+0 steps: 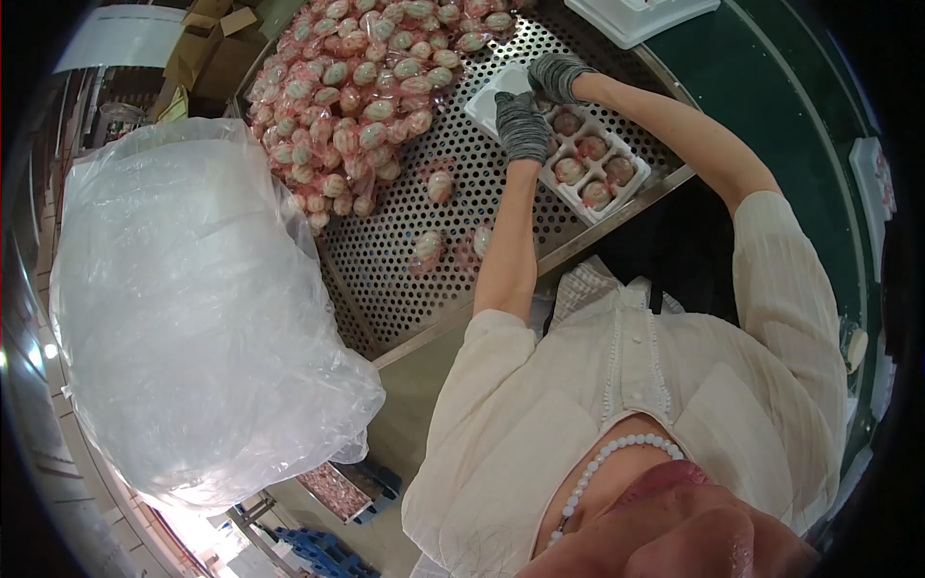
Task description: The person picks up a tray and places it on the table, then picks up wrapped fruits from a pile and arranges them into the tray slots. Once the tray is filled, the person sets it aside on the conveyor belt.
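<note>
A white compartment tray (586, 214) lies at an angle near the edge of the perforated metal table. Several round, egg-like pieces in clear and red wrapping (569, 171) sit in its cells at the near end. My left hand (520, 125), in a grey knitted glove, is over the tray's middle with its fingers bent. Close beside it on the far right side, my right hand (556, 77), gloved alike, has curled fingers over the tray's edge. Whatever is between the fingers of either hand is hidden. Near my left forearm lies a loose wrapped egg (439, 186).
A large heap of wrapped eggs (356, 96) covers the far left of the perforated table (385, 279). A bulky clear plastic bag (193, 308) stands at the left. Another white tray (641, 17) rests on the green surface (771, 125) at the right. Cardboard boxes (207, 53) are behind.
</note>
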Demonstrator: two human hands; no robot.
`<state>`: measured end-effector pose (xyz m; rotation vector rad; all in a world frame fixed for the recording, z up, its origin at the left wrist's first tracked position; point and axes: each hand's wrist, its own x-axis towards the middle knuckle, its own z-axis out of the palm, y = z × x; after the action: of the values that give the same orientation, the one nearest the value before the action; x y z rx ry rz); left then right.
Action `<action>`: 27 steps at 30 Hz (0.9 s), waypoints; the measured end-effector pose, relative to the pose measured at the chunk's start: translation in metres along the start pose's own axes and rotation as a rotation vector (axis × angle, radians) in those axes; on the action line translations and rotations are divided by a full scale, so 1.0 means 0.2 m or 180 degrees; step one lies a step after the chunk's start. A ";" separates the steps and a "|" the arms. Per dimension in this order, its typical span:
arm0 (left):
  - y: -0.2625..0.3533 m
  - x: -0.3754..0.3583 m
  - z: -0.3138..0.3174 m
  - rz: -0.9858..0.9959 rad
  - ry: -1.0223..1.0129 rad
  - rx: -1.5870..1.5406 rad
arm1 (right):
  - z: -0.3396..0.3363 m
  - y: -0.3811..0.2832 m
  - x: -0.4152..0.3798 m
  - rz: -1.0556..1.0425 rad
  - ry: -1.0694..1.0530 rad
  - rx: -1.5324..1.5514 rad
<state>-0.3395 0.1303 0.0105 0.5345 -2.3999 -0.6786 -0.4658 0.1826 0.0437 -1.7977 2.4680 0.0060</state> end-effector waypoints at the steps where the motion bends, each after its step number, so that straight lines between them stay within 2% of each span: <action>1: 0.01 0.00 -0.01 0.0109 -0.0084 0.0222 | 0.05 0.04 0.02 -0.0057 -0.0010 0.0260; 6: -0.01 -0.03 -0.01 -0.0068 0.0059 -0.0107 | 0.03 -0.02 -0.07 -0.0031 0.0052 -0.0073; 8: 0.01 -0.03 -0.05 -0.0135 0.0040 -0.0240 | 0.04 -0.01 -0.14 0.0201 0.0796 0.0872; 9: 0.04 -0.04 -0.07 -0.0248 0.0137 0.0037 | 0.03 0.01 -0.18 0.0232 0.0618 0.1472; 12: 0.05 -0.04 -0.12 -0.0396 0.0050 0.0487 | 0.06 -0.02 -0.22 0.0560 0.0815 0.1313; 14: 0.04 -0.03 -0.12 -0.0187 -0.0332 0.0816 | 0.08 -0.04 -0.23 0.0552 0.0859 0.1200; 17: 0.00 -0.04 -0.09 0.0073 -0.0018 0.0537 | 0.09 -0.05 -0.24 0.0688 0.0874 0.1700; 20: -0.02 -0.03 -0.09 0.0050 -0.0124 0.0427 | 0.09 -0.07 -0.28 0.0806 0.0924 0.1823; 21: -0.02 -0.03 -0.09 0.0054 -0.0125 0.0426 | 0.09 -0.09 -0.29 0.0978 0.0928 0.2598; 22: -0.01 -0.03 -0.09 0.0023 -0.0139 0.0419 | 0.09 -0.11 -0.30 0.0977 0.0934 0.2591; 24: -0.01 -0.02 -0.09 -0.0023 -0.0149 0.0409 | 0.10 -0.12 -0.32 0.0762 0.1526 0.2129; 25: -0.01 -0.02 -0.09 -0.0071 -0.0165 0.0412 | 0.19 -0.10 -0.28 0.0694 0.2024 0.2223; 27: -0.01 -0.02 -0.09 -0.0125 -0.0222 0.0466 | 0.13 -0.12 -0.30 0.0888 0.1755 0.2545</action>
<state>-0.3249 0.1249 0.0204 0.6295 -2.5240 -0.5491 -0.4219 0.2343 0.0228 -1.1886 2.4285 -1.3915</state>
